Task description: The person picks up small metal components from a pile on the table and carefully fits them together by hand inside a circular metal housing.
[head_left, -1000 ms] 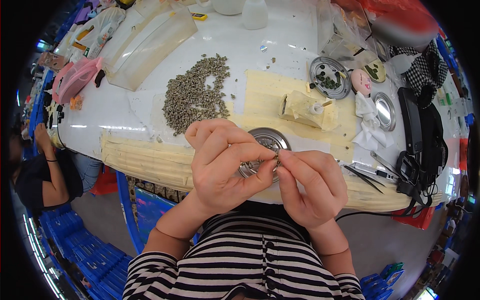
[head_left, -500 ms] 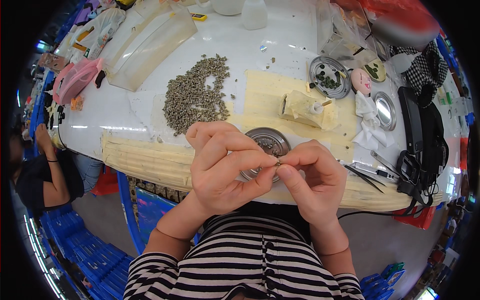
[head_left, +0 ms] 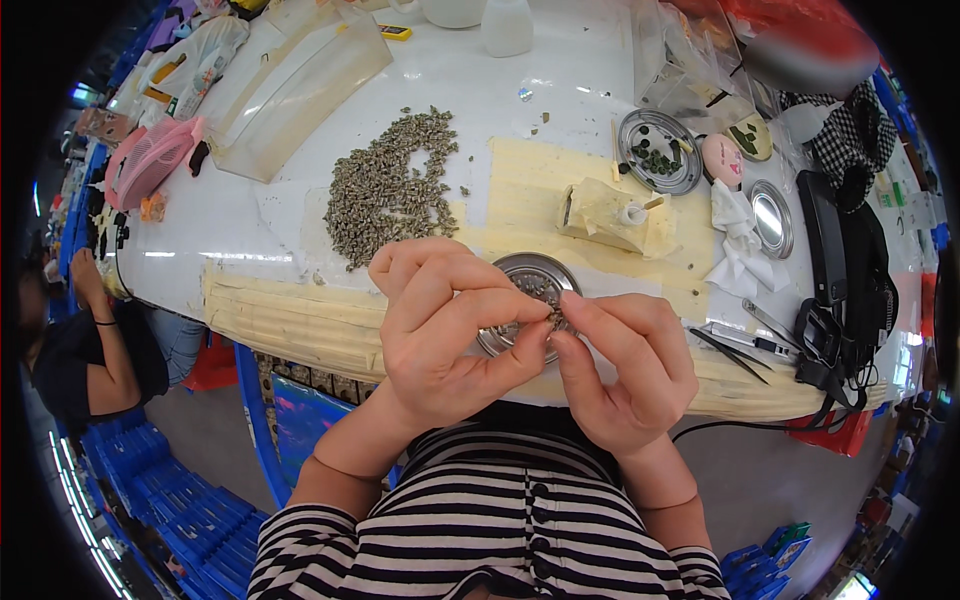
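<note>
Over a round metal dish [head_left: 550,267], my two hands meet at the fingertips. My left hand [head_left: 450,325] pinches a tiny metal part [head_left: 556,318] between thumb and index finger, its other fingers curled loosely. My right hand [head_left: 635,365] closes its thumb and index finger around the same part from the other side. The part's exact shape is too small to make out. Small metal pieces lie in the dish, which my fingers partly cover. Beyond my left hand spreads a large pile of small metal parts [head_left: 375,195].
A tape-covered block [head_left: 610,220] holds a small white pot. Right of it are a metal plate of dark green pieces [head_left: 682,178], crumpled tissue [head_left: 738,240], tweezers [head_left: 730,355] and a black bag [head_left: 860,270]. A clear plastic tray [head_left: 300,95] stands far left; another person [head_left: 100,350] sits at left.
My right thumb and index finger have parted slightly and shifted around the tiny metal part. My left hand stays nearly in place, still pinching.
</note>
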`<state>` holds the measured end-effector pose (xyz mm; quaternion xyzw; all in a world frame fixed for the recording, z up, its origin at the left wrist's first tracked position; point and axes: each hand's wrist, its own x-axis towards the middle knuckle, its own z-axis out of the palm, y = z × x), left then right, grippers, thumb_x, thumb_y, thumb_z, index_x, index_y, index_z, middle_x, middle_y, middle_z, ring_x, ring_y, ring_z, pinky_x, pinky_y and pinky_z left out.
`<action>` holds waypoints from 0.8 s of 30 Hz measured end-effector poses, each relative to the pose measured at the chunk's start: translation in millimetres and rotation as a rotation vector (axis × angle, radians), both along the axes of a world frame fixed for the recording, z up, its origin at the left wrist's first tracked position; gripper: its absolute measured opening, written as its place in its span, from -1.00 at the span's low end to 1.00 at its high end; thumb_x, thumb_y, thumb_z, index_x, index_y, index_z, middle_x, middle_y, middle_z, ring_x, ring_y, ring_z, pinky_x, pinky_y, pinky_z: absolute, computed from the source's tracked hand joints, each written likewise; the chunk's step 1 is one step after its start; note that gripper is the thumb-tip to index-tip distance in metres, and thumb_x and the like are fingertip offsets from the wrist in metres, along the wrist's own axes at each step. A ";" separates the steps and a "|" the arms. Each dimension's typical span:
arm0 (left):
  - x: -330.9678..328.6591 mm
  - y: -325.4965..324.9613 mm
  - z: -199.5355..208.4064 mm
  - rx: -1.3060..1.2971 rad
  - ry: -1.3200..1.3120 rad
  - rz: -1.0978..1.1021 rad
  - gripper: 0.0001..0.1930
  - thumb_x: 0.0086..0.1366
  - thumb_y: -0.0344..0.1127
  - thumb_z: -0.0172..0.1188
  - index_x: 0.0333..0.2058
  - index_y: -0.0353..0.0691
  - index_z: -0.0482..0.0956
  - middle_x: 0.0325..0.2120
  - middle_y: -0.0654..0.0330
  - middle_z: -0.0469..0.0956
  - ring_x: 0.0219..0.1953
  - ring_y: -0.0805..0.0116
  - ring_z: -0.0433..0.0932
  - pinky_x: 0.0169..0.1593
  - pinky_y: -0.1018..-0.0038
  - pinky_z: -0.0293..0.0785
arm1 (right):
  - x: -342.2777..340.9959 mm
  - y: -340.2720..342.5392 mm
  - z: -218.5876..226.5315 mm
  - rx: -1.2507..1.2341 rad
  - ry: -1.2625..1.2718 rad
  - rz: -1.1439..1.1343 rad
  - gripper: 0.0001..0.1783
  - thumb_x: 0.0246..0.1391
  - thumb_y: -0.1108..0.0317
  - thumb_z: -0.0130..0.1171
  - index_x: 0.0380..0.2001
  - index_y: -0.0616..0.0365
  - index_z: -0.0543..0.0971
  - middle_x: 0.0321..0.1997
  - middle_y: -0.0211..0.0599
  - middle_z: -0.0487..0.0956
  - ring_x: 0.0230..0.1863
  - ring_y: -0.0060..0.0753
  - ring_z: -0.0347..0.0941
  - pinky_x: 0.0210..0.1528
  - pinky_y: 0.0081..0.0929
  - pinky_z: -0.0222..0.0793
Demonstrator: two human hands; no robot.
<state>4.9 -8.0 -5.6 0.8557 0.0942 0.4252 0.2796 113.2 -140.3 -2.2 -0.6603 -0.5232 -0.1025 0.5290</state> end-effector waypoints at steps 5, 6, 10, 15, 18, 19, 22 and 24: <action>1.0 1.6 -0.1 -0.021 0.018 -0.019 -0.76 -0.19 -0.34 0.47 -0.44 -0.04 0.66 -0.46 0.40 0.52 -0.32 0.35 0.43 -0.12 0.38 0.16 | -0.3 0.4 2.0 0.002 -0.169 0.007 -0.63 -0.22 0.51 0.45 -0.22 0.18 0.70 -0.37 -0.30 0.58 -0.42 -0.35 0.51 -0.43 -0.52 0.45; 0.7 2.2 0.4 -0.033 0.020 -0.025 -0.76 -0.19 -0.34 0.47 -0.44 -0.04 0.66 -0.46 0.41 0.52 -0.32 0.35 0.43 -0.12 0.38 0.15 | 0.1 -0.1 2.2 -0.003 -0.137 0.008 -0.64 -0.21 0.52 0.44 -0.22 0.18 0.69 -0.36 -0.29 0.58 -0.41 -0.35 0.52 -0.42 -0.51 0.46; -0.4 3.2 0.8 -0.061 0.017 -0.038 -0.76 -0.17 -0.35 0.48 -0.44 -0.03 0.66 -0.46 0.41 0.53 -0.34 0.36 0.44 -0.14 0.40 0.14 | 2.4 -1.7 3.3 -0.017 0.063 0.067 -0.69 -0.16 0.55 0.40 -0.24 0.22 0.69 -0.34 -0.25 0.60 -0.40 -0.34 0.54 -0.40 -0.51 0.47; -0.9 3.4 2.4 -0.056 -0.035 -0.079 -0.77 -0.13 -0.36 0.47 -0.41 -0.03 0.67 -0.45 0.42 0.54 -0.34 0.37 0.44 -0.17 0.42 0.14 | 2.6 -5.1 3.0 -0.089 0.490 0.225 -0.80 -0.01 0.57 0.32 -0.25 0.29 0.67 -0.33 -0.22 0.61 -0.39 -0.43 0.54 -0.35 -0.58 0.44; -0.5 3.1 2.3 -0.039 -0.043 -0.095 -0.76 -0.12 -0.37 0.47 -0.39 -0.02 0.68 -0.44 0.42 0.54 -0.34 0.37 0.45 -0.17 0.42 0.14 | 0.1 -6.4 1.4 -0.087 0.817 0.324 -0.84 0.06 0.56 0.28 -0.24 0.31 0.66 -0.34 -0.25 0.60 -0.37 -0.51 0.52 -0.31 -0.62 0.42; -0.8 3.1 1.8 -0.043 -0.044 -0.099 -0.76 -0.12 -0.38 0.47 -0.39 -0.02 0.68 -0.44 0.42 0.55 -0.33 0.37 0.45 -0.17 0.42 0.14 | -0.1 -6.0 2.7 -0.079 0.907 0.344 -0.85 0.07 0.56 0.27 -0.25 0.31 0.66 -0.35 -0.26 0.59 -0.37 -0.53 0.51 -0.29 -0.63 0.42; -0.7 3.0 2.3 -0.063 -0.046 -0.111 -0.75 -0.13 -0.38 0.47 -0.39 -0.01 0.68 -0.44 0.42 0.55 -0.33 0.37 0.45 -0.17 0.42 0.14 | 0.7 -5.7 5.5 -0.060 1.067 0.380 -0.89 0.08 0.56 0.27 -0.28 0.31 0.65 -0.35 -0.29 0.58 -0.36 -0.56 0.49 -0.27 -0.64 0.41; -0.7 3.1 2.5 -0.065 -0.041 -0.114 -0.75 -0.13 -0.38 0.47 -0.39 -0.01 0.68 -0.44 0.42 0.55 -0.33 0.37 0.45 -0.17 0.42 0.14 | 2.7 -5.5 4.7 -0.054 1.006 0.366 -0.90 0.05 0.56 0.29 -0.31 0.30 0.65 -0.36 -0.30 0.58 -0.36 -0.55 0.49 -0.28 -0.64 0.41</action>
